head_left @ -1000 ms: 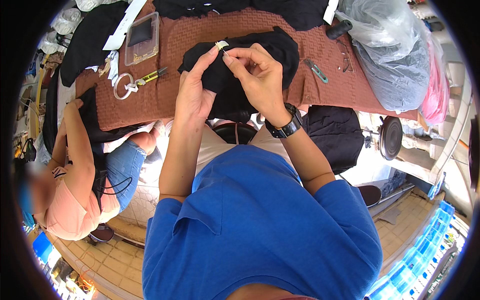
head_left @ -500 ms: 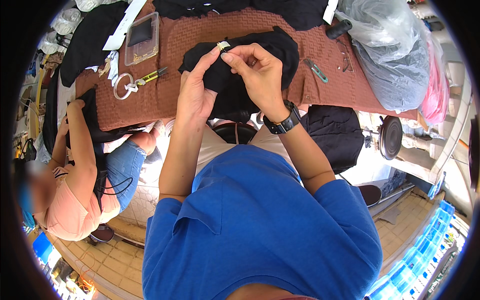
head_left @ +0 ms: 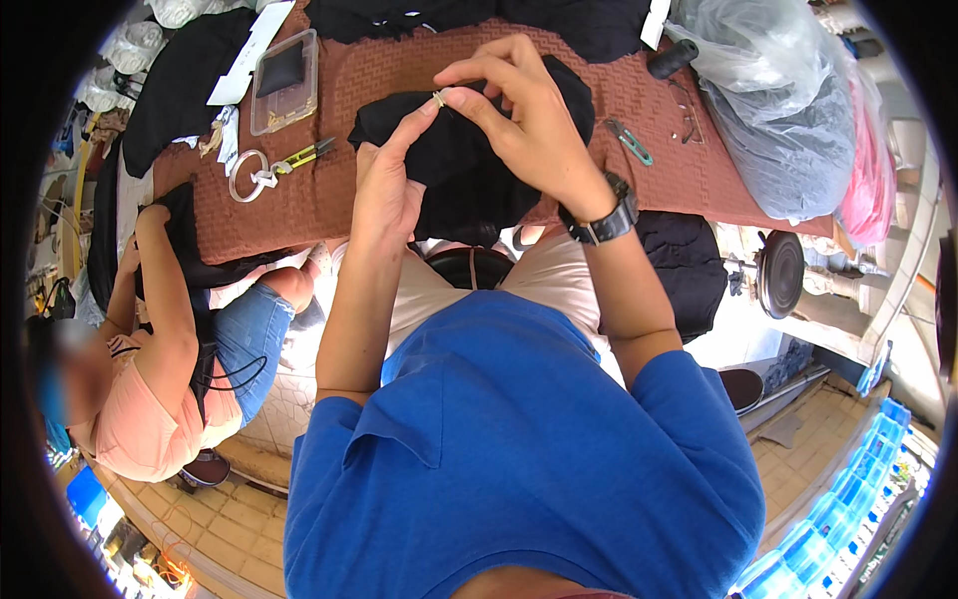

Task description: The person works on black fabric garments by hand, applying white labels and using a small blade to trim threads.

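One black cloth (head_left: 464,180) gripped by fingers of left hand (head_left: 387,185) over near edge of surface (head_left: 289,212); small pale piece (head_left: 439,99) between hands; right hand's (head_left: 534,125) grip cannot be told. Cloth best kept taut.

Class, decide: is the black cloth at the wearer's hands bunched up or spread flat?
Bunched up: the black cloth forms an uneven heap over the brown table cover, its outline irregular.

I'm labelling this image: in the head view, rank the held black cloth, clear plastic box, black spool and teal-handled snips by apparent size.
1. Black cloth
2. Clear plastic box
Black spool and teal-handled snips: too alike to rank.
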